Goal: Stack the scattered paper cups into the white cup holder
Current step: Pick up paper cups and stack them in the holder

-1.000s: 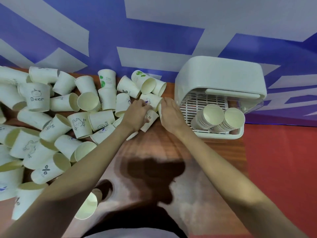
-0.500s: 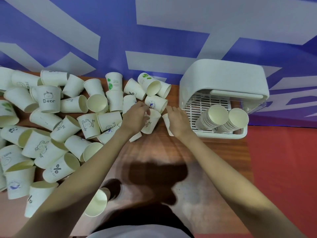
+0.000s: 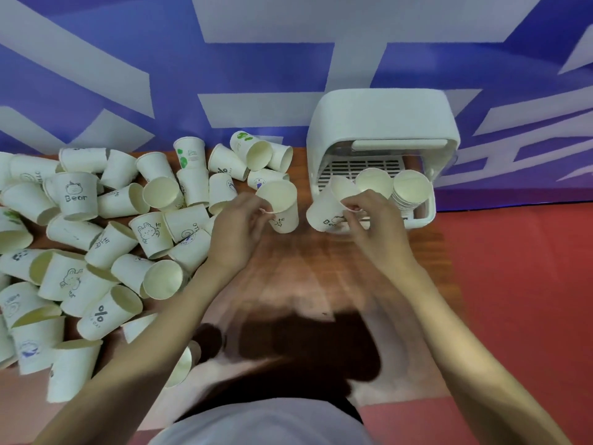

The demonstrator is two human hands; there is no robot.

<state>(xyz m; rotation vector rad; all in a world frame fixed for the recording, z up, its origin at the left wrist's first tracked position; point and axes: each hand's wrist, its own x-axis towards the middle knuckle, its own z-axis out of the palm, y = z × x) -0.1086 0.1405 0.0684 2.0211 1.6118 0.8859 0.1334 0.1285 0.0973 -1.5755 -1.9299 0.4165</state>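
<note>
Paper cups (image 3: pixel 96 239) lie scattered in a heap over the left of the bench (image 3: pixel 298 271), most on their sides, a few mouths up. Next along, the left hand (image 3: pixel 239 231) pinches the near rim of a "Hi" cup (image 3: pixel 282 205) held mouth up just clear of the heap. The right hand (image 3: pixel 373 226) pinches the rim of a "Bear" cup (image 3: pixel 330 205) at the open front of the white cup holder (image 3: pixel 382 123), where two nested stacks (image 3: pixel 398 187) lean (their mouths face the person). I judge the good move is to tip the Bear cup base-first in line with a stack, seat it fully, then pass the Hi cup across.
</note>
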